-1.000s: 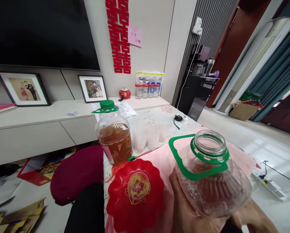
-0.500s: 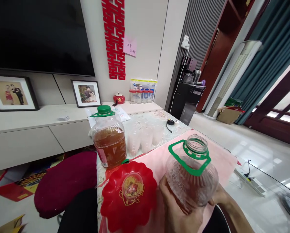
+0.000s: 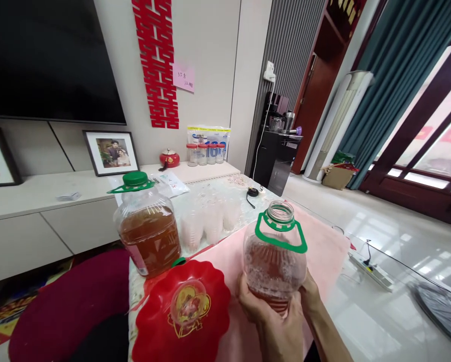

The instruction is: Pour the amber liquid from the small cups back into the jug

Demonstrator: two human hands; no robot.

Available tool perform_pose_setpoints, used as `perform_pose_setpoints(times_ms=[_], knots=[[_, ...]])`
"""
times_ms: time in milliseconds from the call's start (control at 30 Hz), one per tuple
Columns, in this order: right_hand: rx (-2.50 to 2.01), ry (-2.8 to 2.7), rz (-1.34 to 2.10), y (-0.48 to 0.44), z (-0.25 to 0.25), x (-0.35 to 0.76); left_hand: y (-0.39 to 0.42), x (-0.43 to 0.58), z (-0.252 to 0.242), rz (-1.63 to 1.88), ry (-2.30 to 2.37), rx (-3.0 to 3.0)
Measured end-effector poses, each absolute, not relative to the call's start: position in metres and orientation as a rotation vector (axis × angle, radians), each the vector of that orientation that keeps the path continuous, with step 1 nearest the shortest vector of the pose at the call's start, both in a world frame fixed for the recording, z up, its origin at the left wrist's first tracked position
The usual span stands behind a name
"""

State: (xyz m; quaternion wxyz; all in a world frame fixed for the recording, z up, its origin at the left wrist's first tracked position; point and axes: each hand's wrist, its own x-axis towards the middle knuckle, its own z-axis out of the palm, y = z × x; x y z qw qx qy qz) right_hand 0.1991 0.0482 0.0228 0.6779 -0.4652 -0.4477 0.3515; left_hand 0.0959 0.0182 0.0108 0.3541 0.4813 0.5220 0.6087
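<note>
"Pale wall panels [image 3: 206, 60] stand behind a cloth-covered bench [image 3: 225, 187]. State the hand positions."

"Left hand [image 3: 265, 306]: clamped on the lower near side of the clear jug [image 3: 276, 256]. Right hand [image 3: 308, 291]: closed against the jug's right flank, fingers partly hidden. The jug is roughly upright over the pink cloth [image 3: 323, 236]; base contact cannot be confirmed."

"Specify handling."

"The ribbed wall suggests thin plastic: light for its bulk, liable to flex under a hard squeeze and to slip if wet. Some brownish liquid appears low inside. Grip low, one palm per side. The green handle [image 3: 298, 247] at the neck offers a secondary hold. The mouth is uncapped, so steep tilting risks a spill."

"List adjacent items."

"Left of the jug: red scalloped dish [image 3: 210, 342]. Beyond the dish: capped jug [image 3: 150, 236], well filled with brown liquid. Farther back: clear cups [image 3: 212, 221], then tape measure [image 3: 252, 192]."
</note>
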Motion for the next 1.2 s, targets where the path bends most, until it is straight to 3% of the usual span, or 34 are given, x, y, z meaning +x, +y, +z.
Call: perform_pose_setpoints(times_ms=[433,500,600,733,867,1200], knots=[[-1.018,-1.126,0.985,0.041,0.039,0.225,0.041,0.090,0.010,1.770,1.468,1.599],[-1.056,-1.163,0.822,0.031,0.059,0.233,0.042,0.092,0.010,1.794,1.495,1.592],[-1.131,-1.227,0.210,0.013,0.105,0.222,0.041,0.093,0.007,1.792,1.485,1.576],[-1.246,-1.733,-0.403,0.007,0.164,0.180,0.040,0.093,0.001,1.768,1.436,1.572],[-1.283,-1.930,-0.832,0.016,0.186,0.162,0.041,0.092,-0.001,1.743,1.441,1.566],[-1.249,-1.711,-0.454,0.035,0.160,0.221,0.039,0.091,0.008,1.749,1.434,1.584]])
